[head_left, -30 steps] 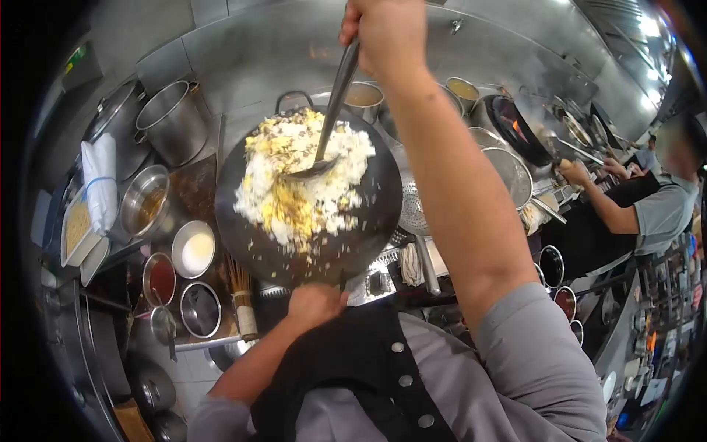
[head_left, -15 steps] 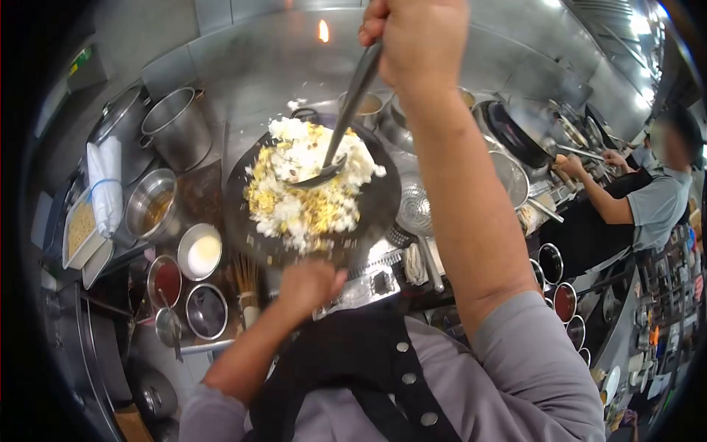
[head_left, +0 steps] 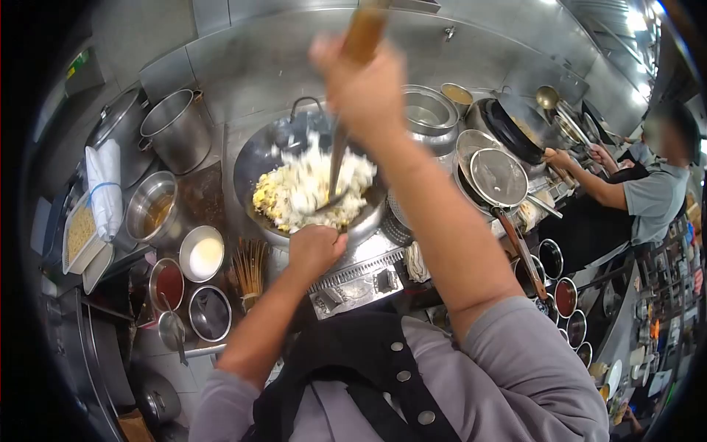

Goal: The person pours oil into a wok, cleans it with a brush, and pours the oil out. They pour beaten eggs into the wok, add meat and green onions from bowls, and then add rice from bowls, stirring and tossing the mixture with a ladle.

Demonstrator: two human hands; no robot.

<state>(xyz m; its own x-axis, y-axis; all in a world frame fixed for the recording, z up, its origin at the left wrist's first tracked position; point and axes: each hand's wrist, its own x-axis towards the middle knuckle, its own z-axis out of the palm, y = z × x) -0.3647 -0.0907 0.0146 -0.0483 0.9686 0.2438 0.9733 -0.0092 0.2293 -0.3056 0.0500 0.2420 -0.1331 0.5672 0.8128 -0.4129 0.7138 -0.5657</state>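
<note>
My left hand point(head_left: 315, 248) is closed in a fist at the near edge of a dark wok point(head_left: 254, 158), gripping it there; the exact grip spot is hidden under the fingers. Fried rice with yellow egg pieces point(head_left: 294, 195) fills the middle of the wok, some grains blurred in the air. My right hand point(head_left: 366, 96), smeared by motion, is wrapped round a long ladle point(head_left: 338, 158) with a wooden handle end. The ladle points down and its bowl sits in the rice. A loop handle stands at the wok's far rim.
On the left stand a tall pot point(head_left: 177, 129), a steel bowl point(head_left: 151, 206), a bowl of white and yellow contents point(head_left: 206, 254) and a bamboo brush point(head_left: 248, 269). Strainers point(head_left: 499, 178) lie right of my right forearm. A co-worker point(head_left: 655, 191) handles another wok point(head_left: 508, 132) further right.
My right hand has come left and down with the ladle, whose bowl is lower in the rice. The wok has levelled and its far handle shows. My left hand moved slightly up and right.
</note>
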